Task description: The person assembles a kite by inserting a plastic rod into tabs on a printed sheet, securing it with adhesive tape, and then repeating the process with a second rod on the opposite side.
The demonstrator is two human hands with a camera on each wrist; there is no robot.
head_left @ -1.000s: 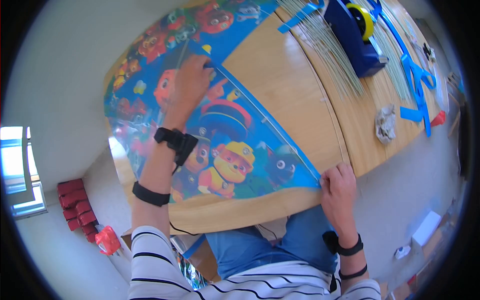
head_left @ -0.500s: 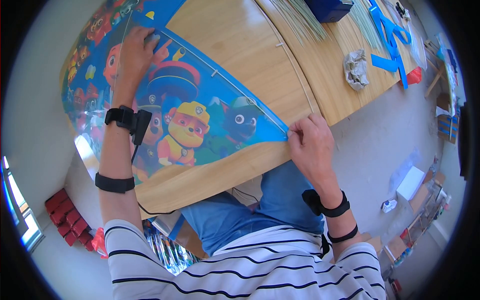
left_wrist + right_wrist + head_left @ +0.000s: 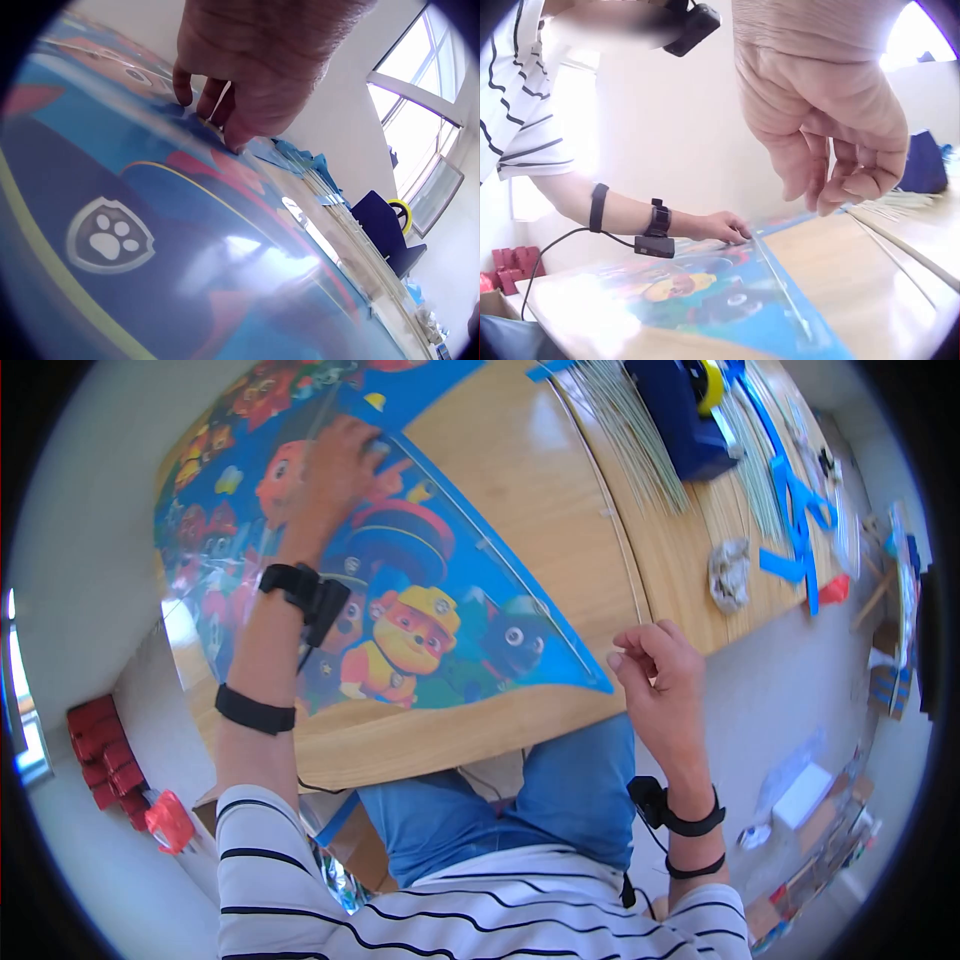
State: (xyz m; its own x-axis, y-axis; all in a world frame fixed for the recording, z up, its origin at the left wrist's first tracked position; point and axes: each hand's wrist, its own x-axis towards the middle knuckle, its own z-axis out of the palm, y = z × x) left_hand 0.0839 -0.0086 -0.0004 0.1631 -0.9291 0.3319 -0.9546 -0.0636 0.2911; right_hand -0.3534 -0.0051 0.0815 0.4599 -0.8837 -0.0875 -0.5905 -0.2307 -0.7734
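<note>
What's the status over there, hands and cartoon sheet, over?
Left hand touching cartoon sheet. Right hand off its corner, seemingly empty. Sheet spread on table. Tape dispenser off to the side, over.

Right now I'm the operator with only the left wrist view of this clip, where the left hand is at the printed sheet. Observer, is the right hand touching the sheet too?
Observer: No contact shows. In the right wrist view, the right hand hangs above the sheet, fingers loosely bent, nothing visible between them.
Operator: And the sheet's corner nearest that hand?
Observer: The head view has the corner lying on the table, close to its front edge.
Operator: Anything on the floor to the person's left?
Observer: Yes, a dark red stack, with a brighter red bag beside it.
</note>
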